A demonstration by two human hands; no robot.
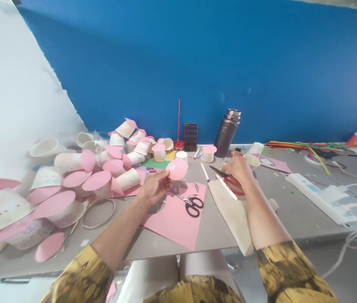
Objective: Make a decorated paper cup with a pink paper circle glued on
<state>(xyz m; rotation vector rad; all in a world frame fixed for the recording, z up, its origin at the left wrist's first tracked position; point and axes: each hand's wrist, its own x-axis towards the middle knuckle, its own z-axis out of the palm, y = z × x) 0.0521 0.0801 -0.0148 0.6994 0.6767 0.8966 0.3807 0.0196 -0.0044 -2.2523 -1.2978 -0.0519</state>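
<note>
My left hand point(155, 188) pinches a round pink paper disc point(177, 169) by its left edge. The disc is raised over a pink paper sheet point(181, 229), on which black-handled scissors point(194, 206) lie. A white paper cup point(182, 155) stands just behind the disc. My right hand point(240, 167) reaches to the back of the desk with its fingers curled down. Whatever lies under its fingertips is too small to make out. Red-handled scissors point(235, 186) lie beneath that hand, and an open paper cup point(252, 160) stands to its right.
Many paper cups with pink discs point(96, 183) crowd the left side. A dark bottle point(228, 132), a phone point(191, 136) and a red glue pot point(178, 145) stand by the blue wall. Pens and a cloth point(233, 219) lie centre right, a power strip point(320, 198) further right.
</note>
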